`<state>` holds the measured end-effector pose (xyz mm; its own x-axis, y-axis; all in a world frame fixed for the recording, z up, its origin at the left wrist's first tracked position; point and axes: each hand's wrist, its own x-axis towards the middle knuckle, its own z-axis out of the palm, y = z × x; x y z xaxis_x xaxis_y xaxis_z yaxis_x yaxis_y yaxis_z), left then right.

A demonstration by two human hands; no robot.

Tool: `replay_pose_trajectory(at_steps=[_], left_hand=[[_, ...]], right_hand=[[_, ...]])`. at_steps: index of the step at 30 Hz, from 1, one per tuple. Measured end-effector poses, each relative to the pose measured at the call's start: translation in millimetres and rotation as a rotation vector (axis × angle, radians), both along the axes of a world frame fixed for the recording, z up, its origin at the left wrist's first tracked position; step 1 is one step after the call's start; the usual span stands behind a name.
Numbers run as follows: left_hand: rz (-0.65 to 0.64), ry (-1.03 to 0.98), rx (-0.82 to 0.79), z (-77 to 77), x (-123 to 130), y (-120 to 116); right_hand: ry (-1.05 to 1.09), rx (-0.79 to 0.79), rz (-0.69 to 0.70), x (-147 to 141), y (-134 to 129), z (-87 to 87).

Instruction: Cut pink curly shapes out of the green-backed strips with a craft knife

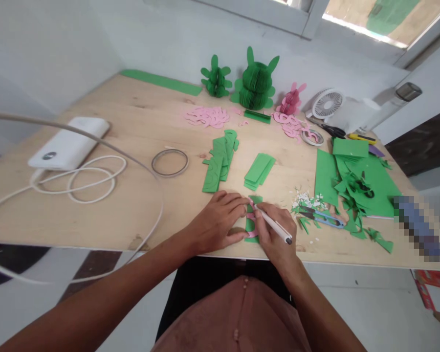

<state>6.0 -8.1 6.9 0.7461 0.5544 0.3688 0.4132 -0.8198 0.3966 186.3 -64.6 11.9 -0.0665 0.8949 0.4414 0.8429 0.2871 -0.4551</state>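
- On the table [139,215], a stack of green strips with drawn curves [213,170] lies beyond the left hand [218,222]; these look like the marked part of the work.
- To the right of that stack, a small pile of plain green strips [258,170] shows no outlines on the faces in view, so these appear unmarked.
- One green strip [250,225] lies between the two hands, near the table's front edge, with a pink paper shape [252,234] on top of it. The work on this strip seems under way; how much of its outline is drawn cannot be told, as the fingers and the shape cover much of it.
- The work overall looks partly done, judging by the two groups of strips; an exact share cannot be read from the overlapping pieces.
- The left hand lies palm down, its fingers close together and its thumb apart, with the fingertips and thumb at the left side of the strip and the shape.
- The right hand [278,239] pinches a white pen [276,226] between thumb and fingers, its tip at the upper part of the pink shape.
- The strip runs away from the body, just beside the right hand's thumb side; the plain pile is near, just beyond both hands.
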Motion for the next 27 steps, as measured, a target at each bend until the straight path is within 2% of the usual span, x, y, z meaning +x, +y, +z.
replay_pose_trajectory(at_steps=[13,27], left_hand=[[0.005,0.012,-0.028,1.1,0,-1],[0.006,0.015,-0.027,0.9,1,-1]], right_hand=[[-0.208,0.032,0.122,11,-4,-4.2],[-0.239,0.059,0.150,11,-7,-3.6]])
